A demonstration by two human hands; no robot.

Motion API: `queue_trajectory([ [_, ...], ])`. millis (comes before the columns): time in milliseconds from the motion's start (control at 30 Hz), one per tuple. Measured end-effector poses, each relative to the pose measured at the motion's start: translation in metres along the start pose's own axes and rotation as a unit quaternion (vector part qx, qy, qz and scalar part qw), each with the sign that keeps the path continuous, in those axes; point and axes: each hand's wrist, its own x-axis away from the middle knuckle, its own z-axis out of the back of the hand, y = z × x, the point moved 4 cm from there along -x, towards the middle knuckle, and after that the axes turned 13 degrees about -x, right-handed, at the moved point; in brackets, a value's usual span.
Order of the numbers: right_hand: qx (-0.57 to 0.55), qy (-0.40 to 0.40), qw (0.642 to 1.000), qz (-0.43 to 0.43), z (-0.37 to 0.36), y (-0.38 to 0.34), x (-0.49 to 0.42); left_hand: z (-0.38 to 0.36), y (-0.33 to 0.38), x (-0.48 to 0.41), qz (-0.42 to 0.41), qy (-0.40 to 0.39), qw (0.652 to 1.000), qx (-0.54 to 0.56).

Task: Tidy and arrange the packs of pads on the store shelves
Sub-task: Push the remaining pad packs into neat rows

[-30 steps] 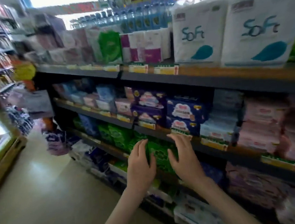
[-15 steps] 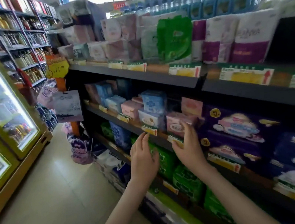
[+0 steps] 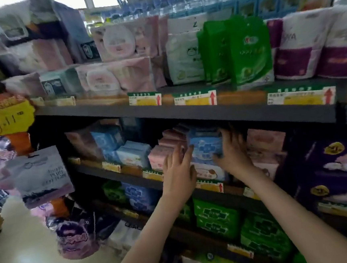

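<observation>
Both hands are up at the mid shelf (image 3: 128,178), either side of a blue pack (image 3: 206,147) of pads. The blue pack stands upright near the shelf's front edge, on top of a white pack (image 3: 205,171) w/ a price tag (image 3: 210,185) on the edge just below. L hand (image 3: 178,173) is raised w/ fingers fairly straight, laid against the blue pack's left side and partly covering the pink packs (image 3: 160,155) next to it; nothing is curled round, so it's released, only touching. R hand (image 3: 232,154) is on the pack's right side, fingers spread and bent round its right edge, grasping it; motion blur hides how firmly. Just right of the R hand, more pink packs (image 3: 266,142) are stacked, then big purple packs (image 3: 338,158) toward the shelf's right end. Toward the left end are light blue packs (image 3: 133,155), some leaning. On the top shelf (image 3: 240,109) above: pale pink bundles, green bags (image 3: 247,49) upright at the front edge, and purple-and-white rolls at the right. On the shelf below: green packs (image 3: 216,217) under the hands, w/ blue ones to their left. Whole view is blurred, so the print on the packs can't be read.
</observation>
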Motion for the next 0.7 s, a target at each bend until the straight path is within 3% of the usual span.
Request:
queue_trajectory([
  [100, -0.051, 0.035, 0.998, -0.014, 0.001, -0.009, 0.004, -0.014, -0.022, -0.002, -0.057, -0.069, 0.995, 0.049],
  [200, -0.077, 0.057, 0.995, -0.025, 0.005, -0.018, 0.012, -0.012, -0.037, 0.001, -0.099, -0.049, 0.989, 0.096],
  [367, -0.157, 0.086, 0.983, -0.032, 0.0, -0.027, 0.014, 0.0, -0.049, 0.0, -0.097, -0.044, 0.975, 0.196],
  [467, -0.217, 0.064, 0.972, -0.063, -0.013, -0.029, 0.015, -0.005, -0.052, -0.005, -0.099, -0.11, 0.956, 0.253],
  [567, -0.187, 0.026, 0.977, -0.1, -0.032, -0.03, 0.014, -0.011, -0.053, 0.003, -0.138, -0.177, 0.938, 0.265],
  [700, -0.113, 0.053, 0.986, -0.107, -0.049, -0.044, 0.009, -0.008, -0.073, 0.012, -0.138, -0.142, 0.934, 0.299],
])
